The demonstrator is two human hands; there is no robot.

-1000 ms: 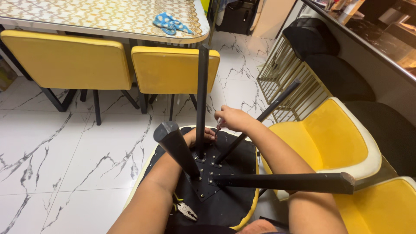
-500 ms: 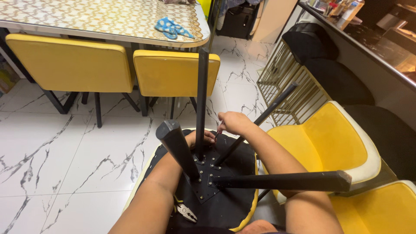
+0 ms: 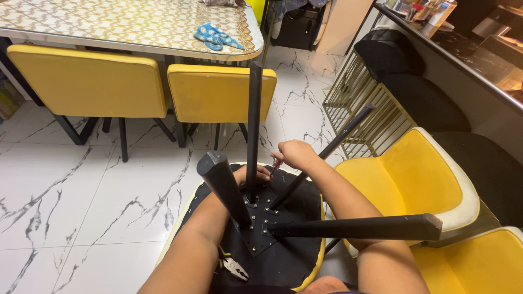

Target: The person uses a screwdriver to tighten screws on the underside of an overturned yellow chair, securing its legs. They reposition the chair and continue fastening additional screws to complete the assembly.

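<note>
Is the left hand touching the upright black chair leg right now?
Touching. In the head view the left hand wraps around the base of the upright black leg, fingers showing on its far side.

Right hand [image 3: 294, 154] holds what looks like a screwdriver [image 3: 275, 165] over upturned chair [image 3: 261, 239]

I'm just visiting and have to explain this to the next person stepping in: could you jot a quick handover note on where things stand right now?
Left hand: wrapped round the base of the upright black leg, steadying it.
Right hand: closed grip on a small red-handled tool, tip pointing down toward the mounting plate.
Chair: upside down on the floor, yellow seat edge showing, four black legs sticking out of the plate.
Pliers: lying on the chair underside, near the left forearm.
Done: all four legs sit in the plate.
Left: whether every screw is tight cannot be told; check them.
</note>
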